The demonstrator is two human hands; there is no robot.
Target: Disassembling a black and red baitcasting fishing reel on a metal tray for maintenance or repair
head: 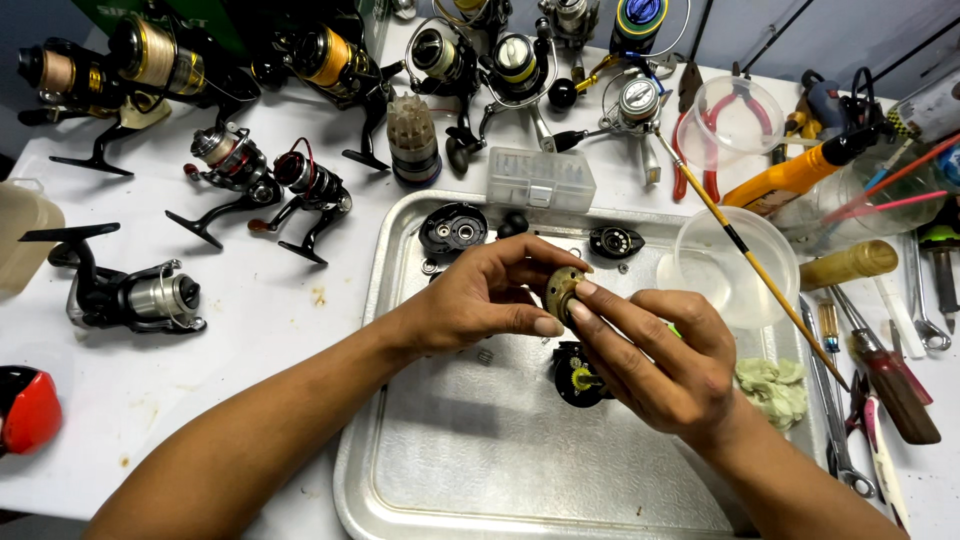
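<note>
Both hands meet over the middle of a metal tray (420, 470) that lies on a white bench (250, 320). The left hand (480, 295) comes in from the lower left and pinches a small round brass-coloured gear (560, 290) between thumb and fingers, holding it up above the tray. The right hand (660, 360) reaches in from the lower right, its fingers (600, 305) pressed against the near edge of the same gear — so the gear is gripped from both sides, with the two hands touching around it.

Just under the hands, on the tray, sits a black reel body (580, 378) with a yellow part showing in its middle. Further back on the tray lie a black side cover (453, 228) and a smaller black oval plate (616, 242), well apart from each other. A crumpled pale green rag (775, 385) rests at the tray's right edge, near the right wrist.

A clear plastic bowl (735, 265) stands on the tray's upper right corner, and a thin yellow rod (750, 255) lies slanted across it. A clear plastic box (540, 178) sits just behind the tray. To the left, several spinning reels (130, 295) stand scattered on the bench — more of them crowd the far edge. At the right lie screwdrivers (895, 385), a wrench (835, 410) and red-handled pliers (690, 150).
</note>
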